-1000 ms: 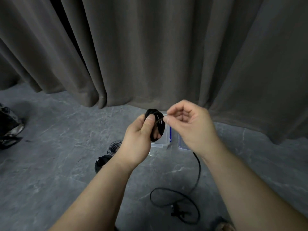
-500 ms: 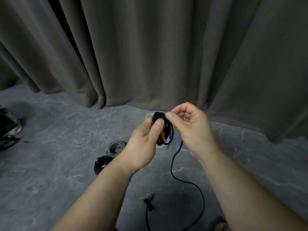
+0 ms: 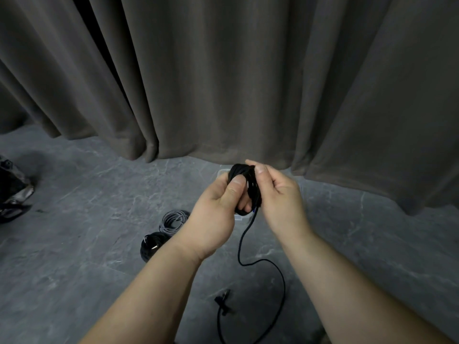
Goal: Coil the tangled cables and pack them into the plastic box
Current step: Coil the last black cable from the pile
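Note:
My left hand (image 3: pixel 218 209) grips a small coil of black cable (image 3: pixel 244 180), thumb pressed on its front. Against the coil's right side my right hand (image 3: pixel 278 194) pinches the same cable with thumb and fingers. The loose tail of the black cable (image 3: pixel 278 269) hangs from the coil, loops over the floor and ends in a small clip plug (image 3: pixel 223 297). The clear plastic box (image 3: pixel 222 173) lies on the floor behind my hands, mostly hidden by them. On the floor left of my left wrist lie a coiled grey cable (image 3: pixel 173 220) and a coiled black cable (image 3: pixel 151 245).
A dark grey curtain (image 3: pixel 223 83) hangs to the floor right behind the box. The floor is grey stone tile (image 3: pixel 87 244). A dark bag-like object (image 3: pixel 12 192) sits at the far left edge.
My right hand has wound another turn onto the coil and closed in against it. The tail on the floor has shortened and its plug end has slid nearer.

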